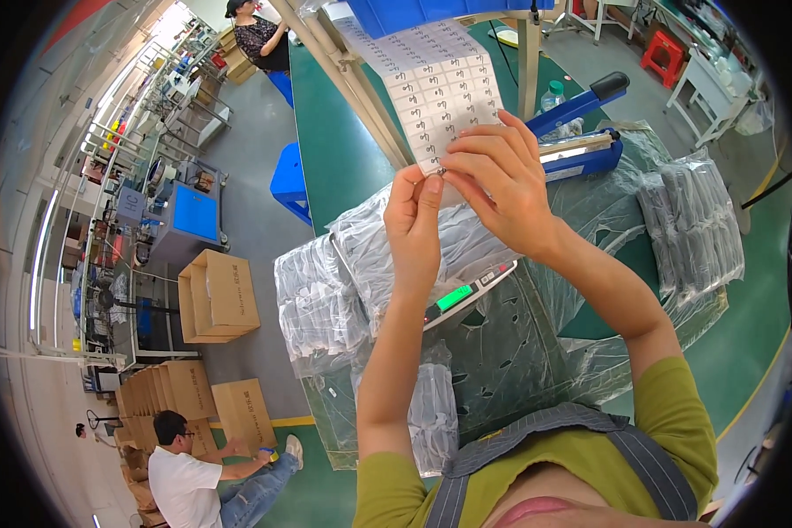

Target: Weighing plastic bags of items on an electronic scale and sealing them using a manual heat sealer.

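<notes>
A long white sheet of labels (pixel 449 99), each with a dark handwritten mark, hangs down from below a blue bin. My left hand (pixel 415 211) is closed in a pinch on the sheet's lower left corner. At the same lower edge my right hand (pixel 506 180) pinches with thumb and forefinger, its other fingers lying over the sheet; whether a single label is between the fingertips cannot be made out. Below my hands a digital scale (pixel 472 293) with a lit green display is partly covered by clear plastic bags of grey items (pixel 361 268).
A blue bag sealer (pixel 585 160) lies right of the sheet, beside a bottle (pixel 552 95). More bagged bundles (pixel 691 224) are at the right. The blue bin (pixel 440 13) sits on a frame overhead. At the left are cartons (pixel 218 299), a blue stool (pixel 289 183) and a seated person (pixel 189 475).
</notes>
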Tool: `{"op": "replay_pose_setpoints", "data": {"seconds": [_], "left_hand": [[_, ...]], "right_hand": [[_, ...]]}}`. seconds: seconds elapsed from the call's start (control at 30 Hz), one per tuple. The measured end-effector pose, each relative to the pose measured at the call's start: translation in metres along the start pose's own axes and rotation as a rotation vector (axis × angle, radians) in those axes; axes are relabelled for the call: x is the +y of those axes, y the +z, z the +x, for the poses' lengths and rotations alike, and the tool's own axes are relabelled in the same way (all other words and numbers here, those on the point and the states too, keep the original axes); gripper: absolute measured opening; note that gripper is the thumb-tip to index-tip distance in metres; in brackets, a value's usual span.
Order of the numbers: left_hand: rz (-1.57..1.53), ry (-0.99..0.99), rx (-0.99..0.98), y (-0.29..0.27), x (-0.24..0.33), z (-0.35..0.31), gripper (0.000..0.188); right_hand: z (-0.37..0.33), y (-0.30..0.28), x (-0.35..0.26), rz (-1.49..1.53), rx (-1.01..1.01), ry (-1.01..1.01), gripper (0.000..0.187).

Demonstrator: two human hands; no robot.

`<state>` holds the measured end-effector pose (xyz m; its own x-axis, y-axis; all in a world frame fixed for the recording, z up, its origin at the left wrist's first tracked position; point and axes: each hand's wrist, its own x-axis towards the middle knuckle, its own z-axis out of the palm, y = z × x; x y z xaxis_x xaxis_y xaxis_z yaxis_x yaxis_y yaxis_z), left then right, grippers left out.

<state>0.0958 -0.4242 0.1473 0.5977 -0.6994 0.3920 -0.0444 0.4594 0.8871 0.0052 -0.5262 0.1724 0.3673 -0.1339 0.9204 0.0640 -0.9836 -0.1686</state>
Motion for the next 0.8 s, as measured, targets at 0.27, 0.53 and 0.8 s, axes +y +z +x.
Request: {"op": "replay_pose_setpoints", "data": {"seconds": [0.27,0.53,0.8], "left_hand": [[0.074,0.023,0.320,-0.045,0.001,-0.029,0.042],[0.006,-0.142,0.661,-0.094,0.005,-0.127,0.037],[-0.050,-0.221,0.694,-0.097,0.014,-0.162,0.038]], "right_hand": [[-0.008,0.007,-0.021,0.451,-0.399,0.050,0.017],[-0.021,0.091,0.022,0.236,-1.029,-0.059,0.010],[-0.019,0.109,0.022,0.211,-1.090,-0.003,0.021]]}}
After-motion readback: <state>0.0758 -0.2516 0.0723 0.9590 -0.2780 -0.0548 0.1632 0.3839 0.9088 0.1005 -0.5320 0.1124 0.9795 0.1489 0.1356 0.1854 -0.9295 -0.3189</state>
